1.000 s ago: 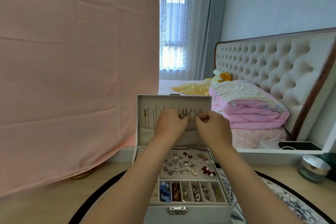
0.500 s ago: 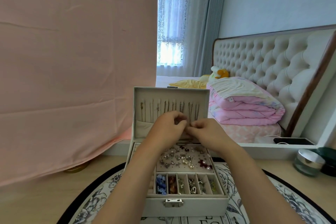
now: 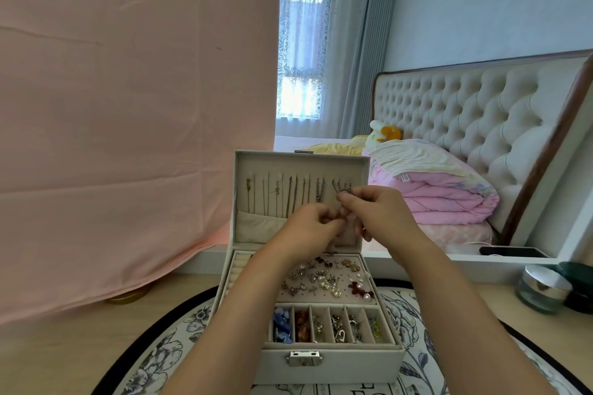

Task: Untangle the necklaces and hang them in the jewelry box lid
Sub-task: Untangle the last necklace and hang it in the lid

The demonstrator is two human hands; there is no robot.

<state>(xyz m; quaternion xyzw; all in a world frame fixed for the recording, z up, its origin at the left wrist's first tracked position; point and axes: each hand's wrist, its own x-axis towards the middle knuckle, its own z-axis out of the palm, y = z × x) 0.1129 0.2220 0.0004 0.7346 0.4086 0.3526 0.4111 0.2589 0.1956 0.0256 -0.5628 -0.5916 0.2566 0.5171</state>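
A cream jewelry box (image 3: 330,362) stands open on a round mat, its lid (image 3: 256,163) upright. Several thin necklaces (image 3: 290,194) hang in a row inside the lid above a fabric pocket. My left hand (image 3: 309,228) and my right hand (image 3: 378,212) meet in front of the lid's right part. Both pinch a small dark necklace (image 3: 346,192), a bunch of it showing above my right thumb. The rest of the chain is hidden between my fingers.
The box tray holds earrings (image 3: 324,279) and a row of small compartments (image 3: 330,325). A pink cloth (image 3: 128,106) hangs at the left. A glass jar (image 3: 542,289) stands at the right on the wooden top. A mirror behind shows a bed.
My hands dropped from the lid's hooks, then my right hand rose a little to the right with the bunched necklace. The hanging row is now uncovered. The camera tilted down slightly.
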